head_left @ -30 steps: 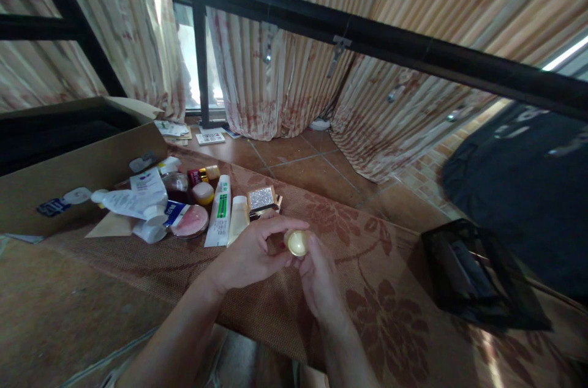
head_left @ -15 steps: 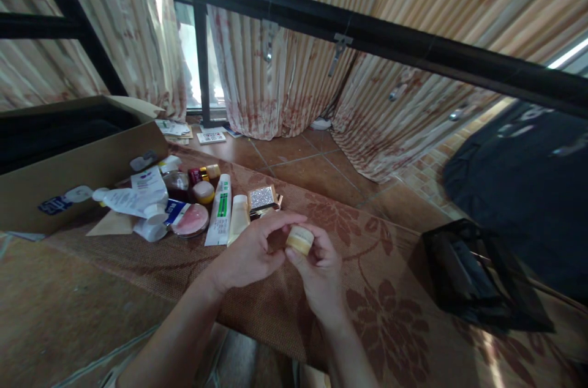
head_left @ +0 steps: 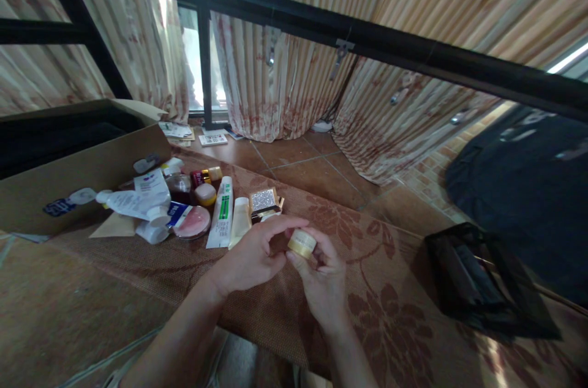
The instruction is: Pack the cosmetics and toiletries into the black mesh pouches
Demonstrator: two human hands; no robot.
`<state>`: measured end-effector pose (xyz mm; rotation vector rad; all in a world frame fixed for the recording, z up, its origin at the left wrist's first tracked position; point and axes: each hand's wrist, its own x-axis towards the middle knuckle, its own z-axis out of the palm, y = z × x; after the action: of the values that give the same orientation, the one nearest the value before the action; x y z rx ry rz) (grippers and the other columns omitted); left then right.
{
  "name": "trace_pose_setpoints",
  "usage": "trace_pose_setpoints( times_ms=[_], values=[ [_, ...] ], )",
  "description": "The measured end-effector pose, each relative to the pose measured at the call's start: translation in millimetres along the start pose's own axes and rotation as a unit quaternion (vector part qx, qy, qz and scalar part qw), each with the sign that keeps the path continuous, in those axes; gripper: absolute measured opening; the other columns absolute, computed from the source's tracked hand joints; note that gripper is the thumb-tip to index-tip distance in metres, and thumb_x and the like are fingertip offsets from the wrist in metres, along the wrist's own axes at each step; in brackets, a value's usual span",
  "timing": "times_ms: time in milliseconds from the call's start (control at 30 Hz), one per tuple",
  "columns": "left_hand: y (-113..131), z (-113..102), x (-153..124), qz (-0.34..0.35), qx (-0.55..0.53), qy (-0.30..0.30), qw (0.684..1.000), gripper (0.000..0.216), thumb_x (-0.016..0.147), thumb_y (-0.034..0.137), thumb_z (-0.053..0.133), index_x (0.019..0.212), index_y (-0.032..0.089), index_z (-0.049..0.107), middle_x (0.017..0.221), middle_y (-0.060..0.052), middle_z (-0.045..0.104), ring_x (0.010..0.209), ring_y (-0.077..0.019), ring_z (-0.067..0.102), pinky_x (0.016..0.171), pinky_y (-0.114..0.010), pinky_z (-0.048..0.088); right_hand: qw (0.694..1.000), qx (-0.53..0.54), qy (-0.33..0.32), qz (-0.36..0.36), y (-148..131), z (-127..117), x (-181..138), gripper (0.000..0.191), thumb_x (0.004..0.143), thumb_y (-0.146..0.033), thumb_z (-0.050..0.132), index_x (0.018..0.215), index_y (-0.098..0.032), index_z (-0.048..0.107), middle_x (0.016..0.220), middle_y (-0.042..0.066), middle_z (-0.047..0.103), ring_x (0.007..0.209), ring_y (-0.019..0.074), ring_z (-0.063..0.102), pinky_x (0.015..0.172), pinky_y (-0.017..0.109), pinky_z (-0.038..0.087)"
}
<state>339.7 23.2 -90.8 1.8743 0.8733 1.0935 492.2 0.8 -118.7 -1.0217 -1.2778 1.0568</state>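
Observation:
Both my hands are raised over a brown flowered mat [head_left: 367,265]. My right hand [head_left: 321,275] pinches a small round cream-coloured jar [head_left: 302,243] between thumb and fingers, its side turned toward me. My left hand [head_left: 250,256] curls beside it, with the forefinger reaching over toward the jar's top and the thumb near its lower edge. Just beyond the hands lies a row of cosmetics: a glittery gold box [head_left: 263,201], a cream tube [head_left: 239,221], a white tube with green print [head_left: 222,218] and a pink round compact [head_left: 192,222].
An open cardboard box [head_left: 87,177] stands at the left behind white bottles and small jars. A black mesh bag [head_left: 478,281] lies on the mat at the right, with a dark bag [head_left: 528,192] behind it. Curtains and a black metal rail cross the background above a tiled floor.
The jar has been turned in my right hand from showing its round face to showing its side. Both hands have stayed in about the same spot.

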Motion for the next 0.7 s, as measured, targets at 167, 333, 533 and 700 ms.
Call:
trace_pose_setpoints(
  times_ms=[167,333,533,700],
  values=[
    [4.9,0.4,0.0,0.008,0.002,0.017,1.000,0.069,0.064,-0.007,0.047,0.125,0.025,0.054,0.126,-0.005,0.060,0.120,-0.0214,0.053,0.103,-0.041,0.041,0.998,-0.026,0.025,-0.046,5.3,-0.2,-1.7,0.035,0.079,-0.024,0.070,0.114,-0.027,0.064,0.121,0.007,0.063,0.109,0.0228,0.061,0.095,0.042,0.049],
    [9.4,0.1,-0.6,-0.003,-0.010,0.024,1.000,0.058,0.072,0.001,0.054,0.125,0.024,0.054,0.126,-0.006,0.060,0.116,-0.0217,0.055,0.099,-0.039,0.044,0.995,-0.061,0.031,-0.072,7.4,-2.2,-3.0,0.037,0.079,-0.021,0.068,0.115,-0.029,0.065,0.124,0.006,0.061,0.113,0.0231,0.059,0.098,0.042,0.047],
    [7.9,-1.6,-0.8,-0.011,-0.003,0.017,1.000,0.051,0.077,0.008,0.061,0.125,0.023,0.054,0.124,-0.005,0.061,0.115,-0.0211,0.055,0.097,-0.035,0.045,0.998,-0.045,0.010,-0.039,7.3,-1.3,-3.7,0.040,0.081,-0.022,0.067,0.120,-0.029,0.061,0.124,0.007,0.063,0.114,0.0238,0.059,0.100,0.044,0.045],
    [7.6,0.1,0.2,-0.015,-0.007,0.015,1.000,0.049,0.077,0.012,0.065,0.125,0.023,0.055,0.124,-0.005,0.061,0.114,-0.0211,0.056,0.096,-0.035,0.045,0.999,-0.043,0.013,-0.022,8.2,-1.1,-4.3,0.040,0.080,-0.024,0.068,0.119,-0.027,0.060,0.121,0.008,0.065,0.111,0.0234,0.061,0.098,0.043,0.047]
  ],
)
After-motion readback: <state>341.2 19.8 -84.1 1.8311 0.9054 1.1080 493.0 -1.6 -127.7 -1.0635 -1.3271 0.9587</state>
